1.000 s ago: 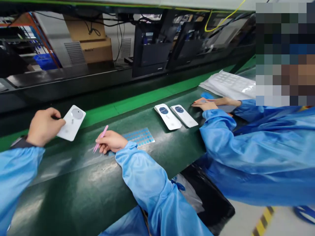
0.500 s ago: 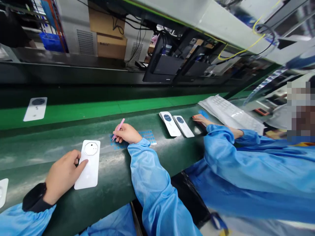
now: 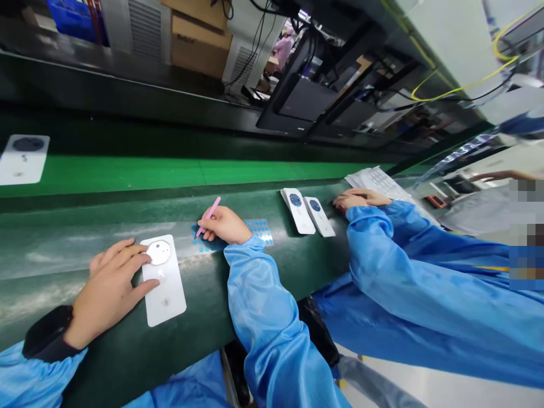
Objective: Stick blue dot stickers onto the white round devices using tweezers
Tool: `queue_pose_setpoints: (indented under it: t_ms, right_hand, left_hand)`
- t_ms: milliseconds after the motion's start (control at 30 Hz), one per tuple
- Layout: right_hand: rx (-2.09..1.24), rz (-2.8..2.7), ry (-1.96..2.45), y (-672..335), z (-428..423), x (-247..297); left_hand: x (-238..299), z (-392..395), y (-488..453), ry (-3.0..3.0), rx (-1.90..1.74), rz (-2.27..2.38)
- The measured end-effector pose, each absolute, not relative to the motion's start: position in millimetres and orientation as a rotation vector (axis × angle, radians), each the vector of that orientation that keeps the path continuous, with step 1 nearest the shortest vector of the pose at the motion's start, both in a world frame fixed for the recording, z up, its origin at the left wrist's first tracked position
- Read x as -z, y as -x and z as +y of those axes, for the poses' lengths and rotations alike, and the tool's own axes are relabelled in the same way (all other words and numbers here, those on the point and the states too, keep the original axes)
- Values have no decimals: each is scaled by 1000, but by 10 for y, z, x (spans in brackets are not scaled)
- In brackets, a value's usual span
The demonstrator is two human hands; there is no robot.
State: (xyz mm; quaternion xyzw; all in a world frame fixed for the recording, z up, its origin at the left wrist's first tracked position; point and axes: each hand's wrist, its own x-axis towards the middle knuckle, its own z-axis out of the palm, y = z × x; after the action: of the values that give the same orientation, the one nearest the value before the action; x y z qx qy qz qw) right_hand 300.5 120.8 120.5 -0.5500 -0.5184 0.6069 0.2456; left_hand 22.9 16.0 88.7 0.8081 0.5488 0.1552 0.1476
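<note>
My left hand (image 3: pixel 111 289) lies on the dark green bench, fingers spread flat over the left edge of a white rectangular cover (image 3: pixel 164 279) with a round raised disc near its top. My right hand (image 3: pixel 225 225) is closed around pink tweezers (image 3: pixel 208 215), whose tip points down at a sheet of small blue round stickers (image 3: pixel 255 231). The sheet lies partly under that hand.
Two white covers with blue discs (image 3: pixel 306 214) lie to the right. A co-worker's hands (image 3: pixel 359 198) in blue sleeves rest beside them, near a clear blister tray (image 3: pixel 378 180). Another white cover (image 3: pixel 22 158) rides the green belt (image 3: pixel 170 170) at far left.
My left hand brought the white cover down from the air onto the bench and now presses it flat. My right hand moved the tweezers onto the sticker sheet. The view swung left.
</note>
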Motion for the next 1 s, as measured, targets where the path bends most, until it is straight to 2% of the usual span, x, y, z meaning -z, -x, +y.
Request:
queue_pose_setpoints:
  t_ms: [533, 767, 1000]
  right_hand:
    - [-1802, -1317, 1284, -2820, 1036, -1240]
    - [-1819, -1376, 1510, -2554, 947, -1251]
    - [-1814, -1355, 1524, -2552, 948, -1228]
  left_hand:
    - [-891, 122, -303, -2354, -444, 1503]
    - [-910, 108, -330, -2356, -423, 1377]
    - [-910, 117, -330, -2353, -398, 1375]
